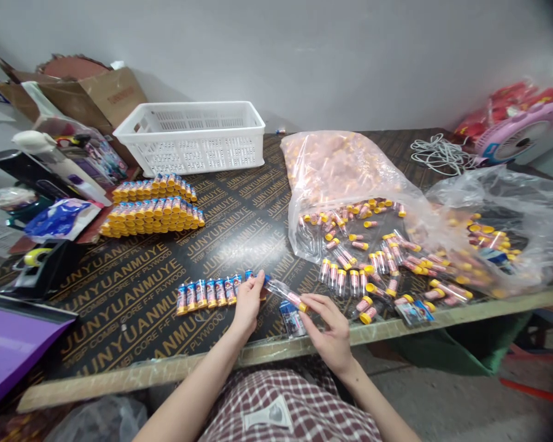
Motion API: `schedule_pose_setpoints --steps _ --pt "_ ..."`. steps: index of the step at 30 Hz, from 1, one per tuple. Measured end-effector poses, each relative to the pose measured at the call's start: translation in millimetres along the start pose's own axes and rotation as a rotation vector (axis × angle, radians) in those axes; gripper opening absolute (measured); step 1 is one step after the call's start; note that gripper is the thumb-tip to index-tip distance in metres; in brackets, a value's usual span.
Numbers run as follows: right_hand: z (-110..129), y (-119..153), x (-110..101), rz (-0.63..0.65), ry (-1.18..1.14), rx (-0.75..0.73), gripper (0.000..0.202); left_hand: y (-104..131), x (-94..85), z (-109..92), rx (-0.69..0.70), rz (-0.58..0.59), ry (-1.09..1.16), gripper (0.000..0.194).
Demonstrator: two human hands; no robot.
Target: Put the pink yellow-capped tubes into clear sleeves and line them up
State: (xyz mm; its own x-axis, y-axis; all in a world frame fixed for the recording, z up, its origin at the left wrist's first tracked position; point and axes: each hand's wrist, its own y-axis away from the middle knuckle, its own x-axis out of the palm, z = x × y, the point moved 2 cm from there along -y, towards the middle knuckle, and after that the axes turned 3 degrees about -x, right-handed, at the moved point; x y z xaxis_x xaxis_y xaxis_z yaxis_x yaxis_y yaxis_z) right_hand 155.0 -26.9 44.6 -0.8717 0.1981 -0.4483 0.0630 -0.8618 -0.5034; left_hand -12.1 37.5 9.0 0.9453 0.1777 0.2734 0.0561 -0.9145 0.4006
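Note:
A clear tube (286, 296) with pinkish contents and a yellow cap is stretched between my two hands. My left hand (250, 302) pinches its far end, where a bit of blue shows. At the yellow cap, my right hand (328, 330) grips with thumb and fingers. Just left of my left hand stands a row of blue-labelled tubes (211, 293) with yellow caps at the bottom. Below the held tube lies a small pile of blue printed labels (293, 319). Loose yellow-capped tubes (354, 281) without blue labels are spread to the right.
A large plastic bag (345, 162) of tubes spills toward me; another clear bag (502, 209) lies right. Stacked labelled tubes (154, 209) sit before a white basket (193, 144). A tape dispenser (41, 267), pink fan (518, 138) and taped table edge (142, 374) surround the workspace.

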Motion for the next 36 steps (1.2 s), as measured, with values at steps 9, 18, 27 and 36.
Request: schedule_pose_setpoints --steps 9,18,27,36 --pt "-13 2 9 0.114 -0.044 0.009 0.051 18 13.7 -13 -0.185 0.286 0.116 0.041" --pt "-11 -8 4 0.360 -0.246 -0.025 0.087 35 23.8 -9 -0.311 0.470 -0.051 0.038" --pt "-13 -4 8 0.301 -0.308 -0.024 0.086 36 23.9 -6 -0.318 0.435 -0.064 0.039" --pt "-11 -5 9 0.264 -0.322 -0.060 0.087 37 24.9 -6 -0.306 0.426 -0.070 0.037"
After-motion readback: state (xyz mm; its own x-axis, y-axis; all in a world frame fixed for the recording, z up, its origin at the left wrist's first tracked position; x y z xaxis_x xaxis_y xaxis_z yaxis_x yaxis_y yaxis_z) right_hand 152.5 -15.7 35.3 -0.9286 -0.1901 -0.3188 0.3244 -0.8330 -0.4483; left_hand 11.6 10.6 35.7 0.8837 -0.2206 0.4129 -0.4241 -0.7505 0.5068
